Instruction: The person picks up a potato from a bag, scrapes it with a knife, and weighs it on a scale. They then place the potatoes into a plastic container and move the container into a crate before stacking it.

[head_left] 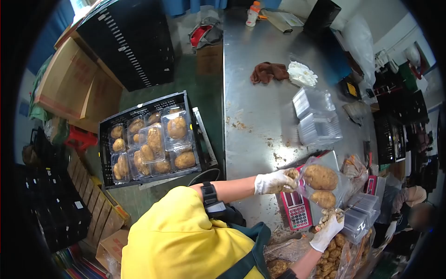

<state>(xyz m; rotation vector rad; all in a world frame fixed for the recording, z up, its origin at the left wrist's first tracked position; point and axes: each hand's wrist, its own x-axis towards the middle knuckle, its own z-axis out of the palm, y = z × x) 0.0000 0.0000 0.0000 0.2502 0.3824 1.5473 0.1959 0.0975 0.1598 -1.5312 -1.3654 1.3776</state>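
Observation:
My left hand (276, 182), in a white glove with soiled fingertips, grips the side of a clear plastic container (303, 189). Inside it are two large potatoes (320, 177). My right hand (328, 229), gloved and dirty at the fingers, is curled closed at the container's lower edge; whatever lies within those fingers is hidden. Beneath the container is a pink and grey scale (297, 211) with a keypad. Loose potatoes (329, 259) in plastic bagging lie below my right hand.
A black crate (151, 181) at left holds several potato packs. Stacked clear containers (318, 118) stand on the metal table (255, 121), with more containers (362, 211) right of the scale. A brown cloth (269, 73) and white gloves (302, 74) lie farther up. A co-worker (397, 207) is at right.

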